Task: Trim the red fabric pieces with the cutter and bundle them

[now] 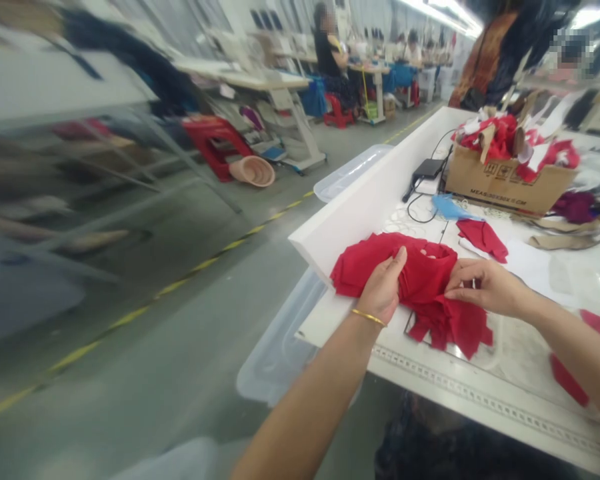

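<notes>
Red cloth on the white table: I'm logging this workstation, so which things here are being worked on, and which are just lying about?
Being worked on:
bunched red fabric, held by left hand and right hand

Lying about:
separate red fabric piece
brown cardboard box
black power adapter
clear plastic tub

Red fabric [423,283] is gathered in a left hand [383,287] wearing a gold bangle [368,317] and pinched by a right hand [485,288] above a white factory desk [480,393], a cardboard box [505,180] heaped with red scraps [500,137] standing beyond.
</notes>
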Available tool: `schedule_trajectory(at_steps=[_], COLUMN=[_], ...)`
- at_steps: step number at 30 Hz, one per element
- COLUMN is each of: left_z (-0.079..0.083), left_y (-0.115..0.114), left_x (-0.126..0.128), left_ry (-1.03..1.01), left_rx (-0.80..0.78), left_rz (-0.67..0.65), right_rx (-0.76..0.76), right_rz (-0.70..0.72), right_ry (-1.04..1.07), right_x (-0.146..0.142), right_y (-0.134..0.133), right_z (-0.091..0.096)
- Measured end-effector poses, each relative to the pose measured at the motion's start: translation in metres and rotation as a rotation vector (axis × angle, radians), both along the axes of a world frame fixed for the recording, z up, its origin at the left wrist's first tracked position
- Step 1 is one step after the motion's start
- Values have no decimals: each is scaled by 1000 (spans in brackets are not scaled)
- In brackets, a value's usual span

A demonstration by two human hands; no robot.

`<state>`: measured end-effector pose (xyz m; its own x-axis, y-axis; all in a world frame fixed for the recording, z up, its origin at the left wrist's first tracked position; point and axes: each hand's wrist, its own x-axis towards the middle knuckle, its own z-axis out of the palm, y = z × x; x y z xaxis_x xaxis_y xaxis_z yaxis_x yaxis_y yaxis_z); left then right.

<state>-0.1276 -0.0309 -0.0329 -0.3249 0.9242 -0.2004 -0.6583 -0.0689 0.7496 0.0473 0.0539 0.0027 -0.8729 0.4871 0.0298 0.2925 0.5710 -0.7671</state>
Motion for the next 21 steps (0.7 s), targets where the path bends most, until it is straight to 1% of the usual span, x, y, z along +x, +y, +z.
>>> schedule_trajectory(at_steps=[2, 4, 7, 11, 12, 14, 15, 17, 19, 21], left_z=[1, 1, 0, -3, -4, -7, -8, -9, -9, -8], left_y=[0, -1, -4, -7, -7, -5, -3, 0, 1, 2], left_x=[0, -1, -4, -6, -6, -4, -3, -1, 0, 0], left_ry=[6, 28, 81, 237, 291, 368, 367, 297, 197, 129], left_rx=[12, 12, 20, 71, 71, 60, 51, 29, 4, -7], left_rz=[-13, -16, -40, -156, -162, -122, -91, -40, -16, 8], right_rx=[-10, -27, -129, -265, -293, -351, -379, -401, -337, -231], right_rz=[-35, -91, -183, -244, -254, -266, -274, -304, -336, -307], right_ry=[54, 38, -2, 16, 20, 48, 80, 169, 237, 196], right_x=[-6, -12, -27, -53, -59, -67, -68, -64, -51, -33], right_y=[3, 5, 5, 1, -1, -3, -4, -5, -2, 4], right_z=[1, 4, 11, 20, 22, 24, 25, 24, 19, 13])
